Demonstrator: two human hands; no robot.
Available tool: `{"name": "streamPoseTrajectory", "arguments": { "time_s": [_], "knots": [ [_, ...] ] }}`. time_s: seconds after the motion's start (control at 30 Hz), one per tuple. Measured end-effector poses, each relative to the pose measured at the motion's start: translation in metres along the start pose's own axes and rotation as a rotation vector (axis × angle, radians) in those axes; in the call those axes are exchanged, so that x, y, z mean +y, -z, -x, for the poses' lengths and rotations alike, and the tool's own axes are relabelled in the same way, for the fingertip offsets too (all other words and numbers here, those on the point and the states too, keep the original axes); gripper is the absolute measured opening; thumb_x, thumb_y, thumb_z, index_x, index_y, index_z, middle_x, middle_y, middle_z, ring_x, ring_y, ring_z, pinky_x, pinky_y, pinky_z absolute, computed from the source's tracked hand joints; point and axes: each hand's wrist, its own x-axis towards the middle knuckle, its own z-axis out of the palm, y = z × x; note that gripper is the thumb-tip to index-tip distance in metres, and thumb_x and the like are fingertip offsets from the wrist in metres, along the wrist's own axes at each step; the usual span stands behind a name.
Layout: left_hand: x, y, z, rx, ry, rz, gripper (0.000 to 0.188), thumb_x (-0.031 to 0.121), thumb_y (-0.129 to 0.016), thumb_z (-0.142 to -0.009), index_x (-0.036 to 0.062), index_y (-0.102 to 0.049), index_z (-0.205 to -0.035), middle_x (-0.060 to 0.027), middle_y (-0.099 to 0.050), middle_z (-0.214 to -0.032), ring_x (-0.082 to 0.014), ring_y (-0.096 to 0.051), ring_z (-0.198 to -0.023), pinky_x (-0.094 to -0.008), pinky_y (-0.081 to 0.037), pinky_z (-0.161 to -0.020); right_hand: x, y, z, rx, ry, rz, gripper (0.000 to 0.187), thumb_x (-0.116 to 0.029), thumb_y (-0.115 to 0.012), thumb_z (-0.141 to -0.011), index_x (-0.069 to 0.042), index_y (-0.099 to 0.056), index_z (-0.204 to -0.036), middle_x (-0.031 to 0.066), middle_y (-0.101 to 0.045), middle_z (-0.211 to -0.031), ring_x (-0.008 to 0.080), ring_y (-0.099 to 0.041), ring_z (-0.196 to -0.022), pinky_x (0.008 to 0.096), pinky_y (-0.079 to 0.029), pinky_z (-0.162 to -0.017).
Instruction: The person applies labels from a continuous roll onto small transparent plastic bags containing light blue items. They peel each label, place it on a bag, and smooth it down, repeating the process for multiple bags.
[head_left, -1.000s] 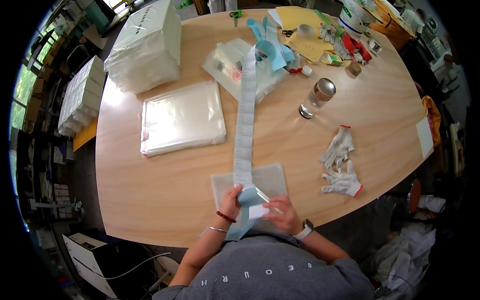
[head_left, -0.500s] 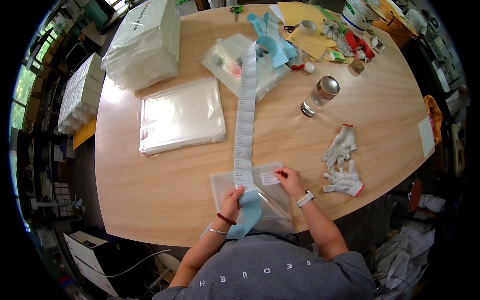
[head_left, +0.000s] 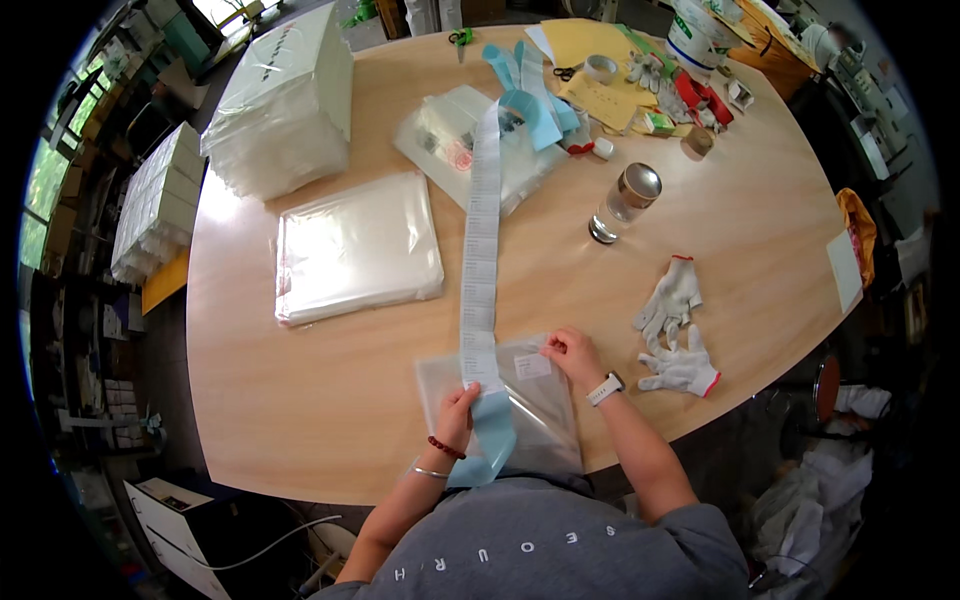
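Note:
My left hand (head_left: 458,418) is closed on a long strip of white printed labels (head_left: 481,260), thumb on top. Below the thumb its light-blue backing paper (head_left: 493,425) bends down toward my body. A clear plastic bag (head_left: 540,420) lies flat at the table's near edge, under both hands and the strip. On the bag's upper right part rests a single white label (head_left: 533,367). Just above that label's right corner are the bunched fingertips of my right hand (head_left: 573,355); what they pinch, if anything, is hidden.
A stack of clear bags (head_left: 360,250) lies left of the strip, a tall wrapped pile (head_left: 285,100) behind it. To the right are a glass jar (head_left: 625,203) and white work gloves (head_left: 680,360). More bags (head_left: 435,140), scissors (head_left: 460,40) and yellow envelopes (head_left: 590,45) lie farther back.
The view has shifted slightly. My right fingertips have risen a little from the single label, which keeps its place on the bag. My left hand still holds the strip.

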Motion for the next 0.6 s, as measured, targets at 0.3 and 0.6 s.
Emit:
{"name": "streamPoseTrajectory", "arguments": {
  "time_s": [0.3,0.6],
  "knots": [
    [0.016,-0.032,0.023,0.063,-0.067,0.048,0.019,0.026,-0.056,-0.082,0.0072,-0.059,-0.08,0.006,-0.051,-0.063,-0.0015,-0.041,-0.05,-0.0176,-0.028,-0.042,-0.029,-0.002,0.02,0.268,0.401,0.503,0.007,-0.015,-0.062,-0.07,-0.01,-0.063,-0.074,0.0045,-0.054,-0.092,0.0237,-0.051,-0.085,0.0349,-0.044,-0.068],
    [0.02,-0.021,0.024,-0.058,-0.069,0.106,0.021,0.025,-0.054,-0.083,0.0047,-0.059,-0.085,-0.0003,-0.059,-0.076,-0.0067,-0.053,-0.065,-0.0199,-0.04,-0.055,-0.027,-0.011,0.037,0.035,0.298,0.043,0.013,-0.016,-0.06,-0.073,-0.007,-0.062,-0.082,0.0094,-0.058,-0.08,0.0234,-0.055,-0.075,0.0321,-0.044,-0.069]
  ]
}}
